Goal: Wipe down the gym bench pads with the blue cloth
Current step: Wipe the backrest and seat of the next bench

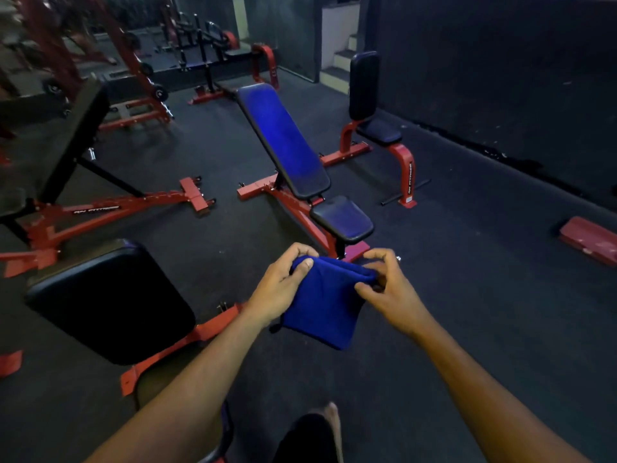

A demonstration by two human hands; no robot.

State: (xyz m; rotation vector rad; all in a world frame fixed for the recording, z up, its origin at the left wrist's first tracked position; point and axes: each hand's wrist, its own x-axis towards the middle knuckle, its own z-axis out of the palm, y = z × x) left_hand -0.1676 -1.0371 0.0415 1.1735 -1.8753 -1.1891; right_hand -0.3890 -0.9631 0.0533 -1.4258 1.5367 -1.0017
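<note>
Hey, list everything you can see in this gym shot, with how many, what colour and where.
Blue cloth: one, bright blue, folded, held in the air in front of the person.
Incline bench: one, blue-lit pads on a red frame, centre, straight ahead.
Upright seat bench: one, dark pads on a red frame, right of centre by the dark wall.
Near bench pad: one, black on a red frame, lower left.
Left incline bench: one, black pad on a red frame, left side.
Red plate: one, on the floor at the right edge.
Floor: dark rubber matting.
Foot: one, bare, bottom centre.
Hands: left hand and right hand, each pinching a top corner of the cloth.
</note>
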